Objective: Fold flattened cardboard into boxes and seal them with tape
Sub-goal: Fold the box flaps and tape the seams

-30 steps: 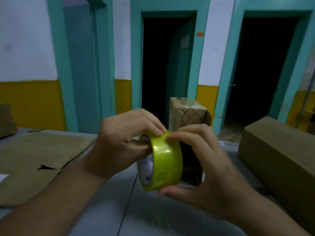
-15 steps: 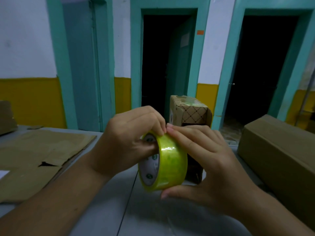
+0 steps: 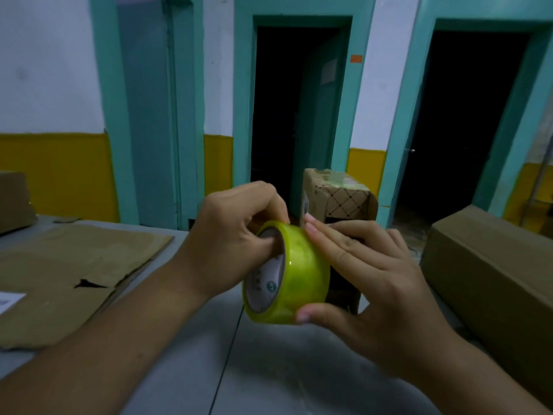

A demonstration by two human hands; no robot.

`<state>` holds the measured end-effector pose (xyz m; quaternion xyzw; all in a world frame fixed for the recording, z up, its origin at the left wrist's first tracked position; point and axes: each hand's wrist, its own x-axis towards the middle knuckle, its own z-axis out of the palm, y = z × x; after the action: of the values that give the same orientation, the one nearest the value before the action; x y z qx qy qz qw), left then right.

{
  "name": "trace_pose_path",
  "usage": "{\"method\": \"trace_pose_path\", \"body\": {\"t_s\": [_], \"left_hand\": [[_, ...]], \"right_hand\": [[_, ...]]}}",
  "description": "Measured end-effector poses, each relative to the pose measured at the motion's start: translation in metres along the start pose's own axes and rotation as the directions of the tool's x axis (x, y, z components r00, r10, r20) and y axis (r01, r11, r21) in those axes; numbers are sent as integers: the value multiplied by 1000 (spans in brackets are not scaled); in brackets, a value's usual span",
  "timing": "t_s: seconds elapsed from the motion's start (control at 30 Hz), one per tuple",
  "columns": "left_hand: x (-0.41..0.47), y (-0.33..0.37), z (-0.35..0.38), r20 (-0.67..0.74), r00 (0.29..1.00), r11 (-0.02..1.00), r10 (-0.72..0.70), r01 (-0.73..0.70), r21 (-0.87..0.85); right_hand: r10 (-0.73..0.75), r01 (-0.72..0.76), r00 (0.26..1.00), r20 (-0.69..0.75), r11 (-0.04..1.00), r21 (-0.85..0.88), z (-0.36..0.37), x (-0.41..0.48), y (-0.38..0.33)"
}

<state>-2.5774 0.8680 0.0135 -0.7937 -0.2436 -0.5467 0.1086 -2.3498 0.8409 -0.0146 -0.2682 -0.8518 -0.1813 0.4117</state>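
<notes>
tape roll (image 3: 299, 274) — left hand (image 3: 230, 235) grips it, right hand (image 3: 368, 274) pinches it — rub fingers (image 3: 323, 238) slowly to find the end.

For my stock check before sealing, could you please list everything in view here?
tape roll: 1, yellow-green, centre, held above the table
small box: 1, brown with diamond pattern, upright behind the roll
flattened cardboard: 1, brown, on the table's left
large box: 1, brown, right side
edge box: 1, brown, far left, cut off
white sheet: 1, white, left edge on the cardboard
table: 1, grey, foreground
doorways: 2, teal-framed, back wall
left grip: 1, bare hand, curled round the roll, one digit in its core
right grip: 1, bare hand, fingers over the roll, thumb beneath
</notes>
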Motion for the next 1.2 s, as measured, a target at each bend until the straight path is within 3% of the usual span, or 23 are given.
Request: {"method": "trace_pose_path", "body": {"t_s": [0.23,0.53,0.87,1.07,1.2], "left_hand": [[-2,-1,4,52,972,970,-231,234,-67],[-4,-5,9,69,924,922,-376,380,-73],[-3,-4,8,-21,937,936,-350,348,-58],[-2,-9,2,-7,979,979,-202,202,11],[-3,-8,1,74,992,994,-106,105,21]], "right_hand": [[52,-48,997,-58,997,60,4,-1,8],[82,-61,987,-138,987,150,7,-6,14],[85,-54,969,-234,990,134,7,-4,12],[121,-104,986,-116,984,145,9,-2,16],[117,-104,989,-88,985,139,10,-2,16]]}}
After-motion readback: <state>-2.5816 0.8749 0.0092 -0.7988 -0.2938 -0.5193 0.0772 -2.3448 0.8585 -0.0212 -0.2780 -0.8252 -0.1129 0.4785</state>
